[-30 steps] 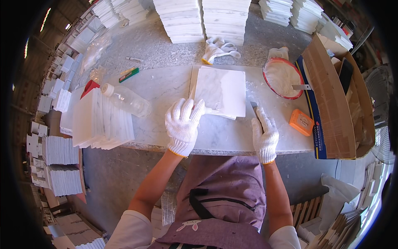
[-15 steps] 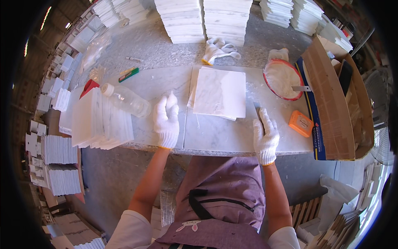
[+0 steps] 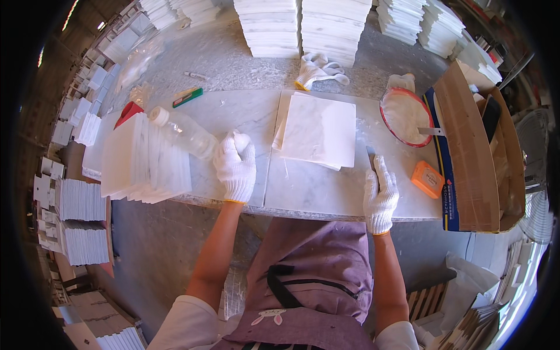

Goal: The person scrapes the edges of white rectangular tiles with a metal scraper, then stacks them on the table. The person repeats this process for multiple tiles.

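Observation:
Both my hands wear white knitted gloves. My left hand (image 3: 235,166) is closed with curled fingers beside a clear plastic bottle (image 3: 189,137); whatever it may hold is hidden. My right hand (image 3: 380,195) rests near the table's front edge, its fingers together along a thin grey blade-like tool (image 3: 370,151) whose tip sticks out past them. Between my hands lies a small pile of square white marble tiles (image 3: 319,131), slightly askew. A row of tiles (image 3: 143,163) stands on edge at the left, next to the bottle.
Right of the tiles are a red-rimmed bowl of white paste (image 3: 402,116) with a metal blade across its rim, an orange container (image 3: 427,179) and an open cardboard box (image 3: 472,151). Behind lie a loose glove (image 3: 321,71), a green-handled tool (image 3: 188,97) and tall tile stacks (image 3: 268,29).
My left hand has curled its fingers and turned at the wrist, staying beside the bottle. My right hand has shifted slightly. The whole view has moved a little.

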Demonstrator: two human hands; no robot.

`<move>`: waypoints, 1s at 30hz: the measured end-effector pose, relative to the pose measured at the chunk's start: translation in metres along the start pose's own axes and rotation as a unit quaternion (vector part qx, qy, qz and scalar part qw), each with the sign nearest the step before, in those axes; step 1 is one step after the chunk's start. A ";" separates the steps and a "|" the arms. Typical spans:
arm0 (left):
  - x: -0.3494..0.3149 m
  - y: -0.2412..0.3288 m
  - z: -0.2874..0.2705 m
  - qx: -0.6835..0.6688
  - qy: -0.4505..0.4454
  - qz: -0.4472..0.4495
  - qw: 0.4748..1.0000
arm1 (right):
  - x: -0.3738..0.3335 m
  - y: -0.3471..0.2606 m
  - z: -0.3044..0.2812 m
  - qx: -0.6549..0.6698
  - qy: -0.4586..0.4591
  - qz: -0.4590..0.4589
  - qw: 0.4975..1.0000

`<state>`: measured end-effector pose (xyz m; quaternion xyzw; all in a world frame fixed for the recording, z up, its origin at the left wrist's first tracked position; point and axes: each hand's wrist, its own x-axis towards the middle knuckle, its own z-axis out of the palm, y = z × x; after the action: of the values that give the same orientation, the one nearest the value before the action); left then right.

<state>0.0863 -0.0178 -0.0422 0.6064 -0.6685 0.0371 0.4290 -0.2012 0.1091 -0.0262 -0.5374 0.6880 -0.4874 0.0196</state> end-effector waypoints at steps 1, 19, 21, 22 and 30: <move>-0.001 -0.003 0.002 0.004 0.007 0.005 1.000 | 0.000 0.000 0.000 0.001 0.000 0.000 1.000; -0.005 -0.005 0.003 0.027 0.015 0.017 0.999 | -0.001 0.000 0.000 0.016 -0.001 0.012 1.000; -0.005 -0.004 0.003 0.031 0.018 0.020 0.999 | -0.001 0.000 0.000 0.014 -0.001 0.014 1.000; -0.005 -0.003 0.002 0.035 0.021 0.023 0.999 | -0.001 0.000 0.001 0.012 -0.001 0.015 1.000; -0.004 -0.002 0.001 0.029 0.007 0.009 1.000 | -0.001 0.002 0.001 0.015 -0.001 0.014 1.000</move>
<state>0.0871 -0.0166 -0.0465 0.6126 -0.6695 0.0645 0.4151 -0.2011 0.1090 -0.0285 -0.5281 0.6880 -0.4966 0.0350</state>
